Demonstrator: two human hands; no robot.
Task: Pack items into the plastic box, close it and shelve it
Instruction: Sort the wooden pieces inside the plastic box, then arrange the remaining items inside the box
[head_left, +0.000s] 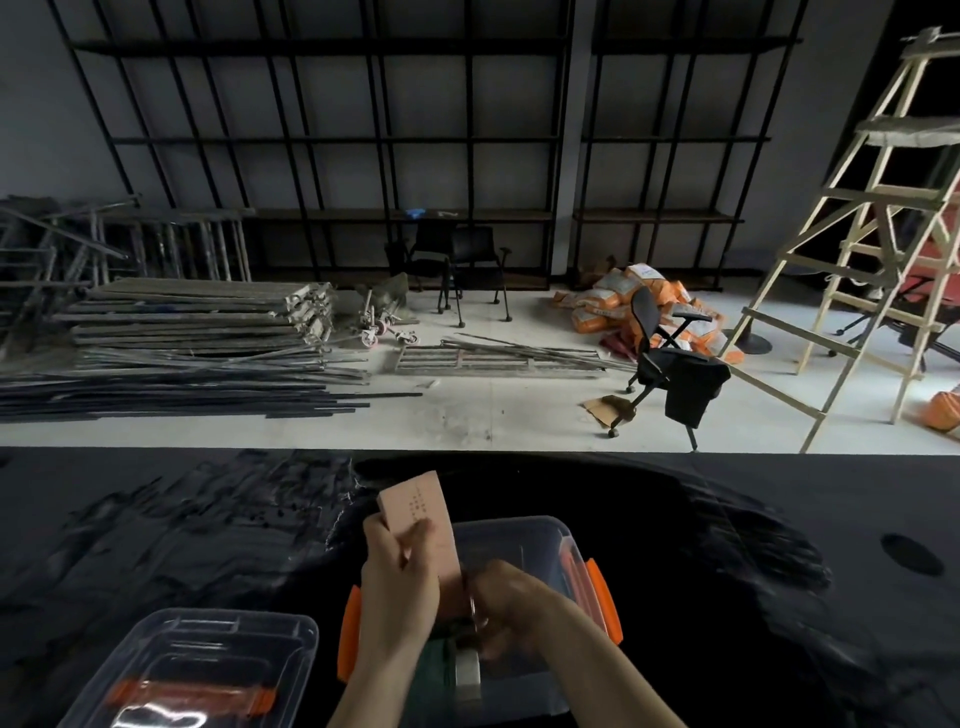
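A clear plastic box (519, 535) with orange side latches stands open on the black table in front of me. My left hand (400, 577) grips a flat pink carton (415, 506) and holds it upright over the box's left side. Inside the box, my right hand (506, 605) is closed around a small metal-looking item that I cannot identify. A green thing and a white thing (467, 670) lie in the box under my arms. The clear lid (202, 670) with its orange handle lies flat on the table at the lower left.
The black table (753, 545) has a round hole at the right. Beyond its far edge, black wall shelves (332, 140), stacked metal bars, office chairs (670, 364), orange sacks and a wooden ladder (878, 234) stand on the pale floor.
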